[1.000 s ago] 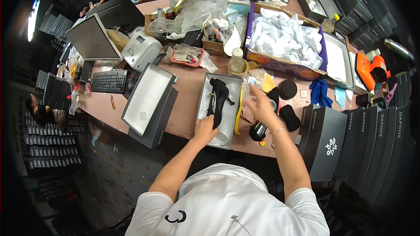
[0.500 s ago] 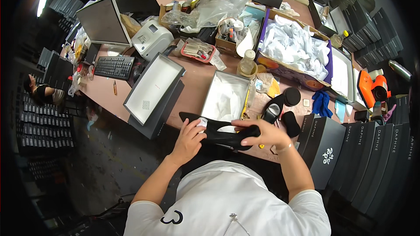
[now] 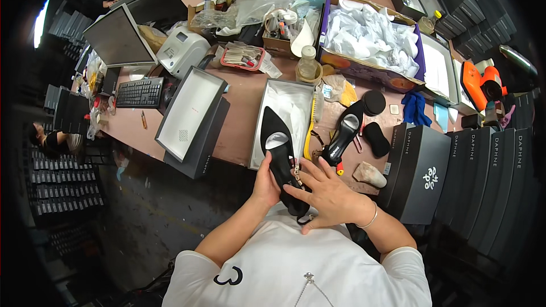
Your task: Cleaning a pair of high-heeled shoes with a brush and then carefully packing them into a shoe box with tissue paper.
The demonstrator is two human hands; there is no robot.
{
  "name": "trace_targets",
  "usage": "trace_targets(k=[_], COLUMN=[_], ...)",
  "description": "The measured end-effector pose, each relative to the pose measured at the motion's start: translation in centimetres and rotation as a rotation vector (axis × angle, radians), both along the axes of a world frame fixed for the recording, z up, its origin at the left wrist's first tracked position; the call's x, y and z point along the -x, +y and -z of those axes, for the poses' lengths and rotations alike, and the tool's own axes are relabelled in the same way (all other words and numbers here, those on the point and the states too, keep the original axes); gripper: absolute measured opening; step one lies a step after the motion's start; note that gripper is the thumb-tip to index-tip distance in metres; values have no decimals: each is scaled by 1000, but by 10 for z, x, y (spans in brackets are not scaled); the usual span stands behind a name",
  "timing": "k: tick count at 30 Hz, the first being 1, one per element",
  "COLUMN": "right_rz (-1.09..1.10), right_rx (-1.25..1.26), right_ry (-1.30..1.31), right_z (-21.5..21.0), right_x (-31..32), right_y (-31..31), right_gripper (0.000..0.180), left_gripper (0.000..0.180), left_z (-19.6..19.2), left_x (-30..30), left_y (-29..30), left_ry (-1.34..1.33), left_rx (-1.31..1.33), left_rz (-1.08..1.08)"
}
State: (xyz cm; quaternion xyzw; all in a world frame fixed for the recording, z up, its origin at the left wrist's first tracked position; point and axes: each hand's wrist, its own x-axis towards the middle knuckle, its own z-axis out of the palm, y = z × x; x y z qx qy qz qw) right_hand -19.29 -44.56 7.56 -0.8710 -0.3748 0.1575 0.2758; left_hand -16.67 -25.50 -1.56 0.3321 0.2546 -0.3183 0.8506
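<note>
Head view: you've swung the black shoe (image 3: 282, 159) round, toe now pointing into the open white box (image 3: 272, 98).
Left hand (image 3: 265, 185) cups its side, fingers hidden, can't tell grip. Right hand (image 3: 327, 193) fingers spread flat vs the heel. Just beyond your fingertips: 2nd shoe (image 3: 344, 133), yellow brush (image 3: 310, 131); black boxes (image 3: 424, 173) crowd the right.

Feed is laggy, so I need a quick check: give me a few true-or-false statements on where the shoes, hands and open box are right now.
1. Both hands, left hand and right hand, are on the black shoe. True.
2. The second black shoe lies inside the open white box. False: it lies on the table, right of the box.
3. The yellow brush leans at the box's right edge. True.
4. The held shoe is red. False: black.
</note>
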Motion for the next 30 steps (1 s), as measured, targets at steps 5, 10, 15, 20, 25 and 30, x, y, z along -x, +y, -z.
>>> trace_targets(k=[5, 10, 15, 20, 25, 30], right_rz=[-78, -60, 533, 650, 873, 697], right_rx=[-200, -492, -637, -848, -775, -631], right_ry=[27, 254, 396, 808, 592, 177], right_z=[15, 18, 57, 89, 77, 29], right_x=[-7, -17, -7, 9, 15, 3], right_y=[13, -2, 2, 19, 16, 3], right_gripper=[83, 71, 61, 53, 22, 23], left_gripper=[55, 33, 44, 51, 54, 65], left_z=[-7, 22, 18, 28, 10, -7], left_x=[2, 4, -2, 3, -3, -10], left_y=[3, 22, 20, 18, 18, 21], left_ry=[40, 0, 77, -29, -189, -435], left_rx=[115, 51, 303, 262, 118, -6], left_rz=[25, 105, 75, 107, 114, 247])
